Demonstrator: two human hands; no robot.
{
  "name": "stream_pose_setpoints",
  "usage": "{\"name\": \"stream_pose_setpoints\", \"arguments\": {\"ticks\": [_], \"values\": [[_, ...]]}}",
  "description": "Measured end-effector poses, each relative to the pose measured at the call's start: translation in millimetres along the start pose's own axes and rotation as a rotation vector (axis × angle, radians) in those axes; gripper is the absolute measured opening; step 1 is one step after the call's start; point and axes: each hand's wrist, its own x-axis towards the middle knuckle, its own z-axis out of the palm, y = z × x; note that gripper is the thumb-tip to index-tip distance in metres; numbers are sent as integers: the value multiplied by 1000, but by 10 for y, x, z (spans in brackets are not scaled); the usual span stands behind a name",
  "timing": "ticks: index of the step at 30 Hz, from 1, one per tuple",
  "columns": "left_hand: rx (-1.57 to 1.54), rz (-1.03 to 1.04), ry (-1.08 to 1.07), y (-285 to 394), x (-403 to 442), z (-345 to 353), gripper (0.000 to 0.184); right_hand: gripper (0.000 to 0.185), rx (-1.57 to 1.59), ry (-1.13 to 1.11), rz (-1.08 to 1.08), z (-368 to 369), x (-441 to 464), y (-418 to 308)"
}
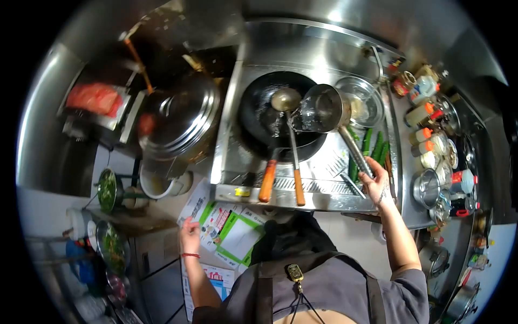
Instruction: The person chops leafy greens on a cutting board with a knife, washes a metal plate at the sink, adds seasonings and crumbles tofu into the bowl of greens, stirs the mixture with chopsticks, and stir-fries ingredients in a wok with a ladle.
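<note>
My right hand [377, 182] is closed around the long metal handle of a deep metal dipper [328, 108]. The dipper is tilted over the right side of a black wok [256, 97], and clear liquid runs from its lip into the wok. A ladle [286, 100] with a wooden handle end rests in the wok. Beside it, another wooden handle [268, 181] points toward me from the wok's near edge. My left hand [190, 235] hangs low on the left, holding nothing, with its fingers loosely bent and partly apart.
Green cucumbers [376, 148] lie by my right hand, below a metal bowl [359, 102]. Sauce bottles [421, 114] line the right counter. A large lidded pot [181, 116] stands left of the stove, with red meat [94, 100] on a tray beyond it. Printed cardboard [237, 240] lies below.
</note>
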Motion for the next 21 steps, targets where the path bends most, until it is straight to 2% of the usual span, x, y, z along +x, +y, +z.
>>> {"name": "stream_pose_setpoints", "arguments": {"ticks": [1, 3, 5, 7, 8, 10, 11, 12, 13, 16, 17, 18, 19, 20, 21], "values": [[8, -104, 14, 19, -176, -37, 48, 50, -151, 47, -137, 92, 39, 6], [43, -176, 35, -13, -409, -104, 51, 50, -381, 121, -341, 222, 36, -90], [13, -222, 56, -85, -545, -189, 51, 55, -690, 150, -388, 264, 59, -106], [88, -128, 77, -221, -653, -255, 48, 60, -1019, 200, -447, 250, 131, -55], [78, -149, 125, -243, -730, -278, 48, 63, -1067, 219, -497, 207, 148, -38], [225, -70, 125, -30, -875, -291, 45, 66, -1013, 273, -521, 97, 241, -59], [241, -117, 157, 149, -981, -284, 45, 62, -938, 315, -619, 32, 374, 41], [254, -169, 189, 314, -1082, -262, 46, 56, -902, 293, -387, -56, 592, 242], [264, -173, 238, 328, -1189, -256, 46, 49, -836, 271, -252, -70, 615, 145], [264, -278, 382, 240, -1542, -304, 41, 49, -678, 417, -600, -501, 1804, 1388], [320, -327, 409, 253, -1651, -314, 38, 49, -444, 381, -592, -557, 2134, 1711], [375, -372, 425, 255, -1718, -293, 35, 41, -198, 255, -110, -572, 2288, 1768], [426, -348, 504, 90, -1811, -240, 26, 26, 281, 51, 105, -786, 2802, 2314], [419, -372, 527, 72, -1892, -223, 26, 19, 792, -716, 264, -1093, 3232, 2653], [412, -428, 504, 61, -1992, -204, 23, 27, 544, 157, 225, -577, 2971, 2357]]}}
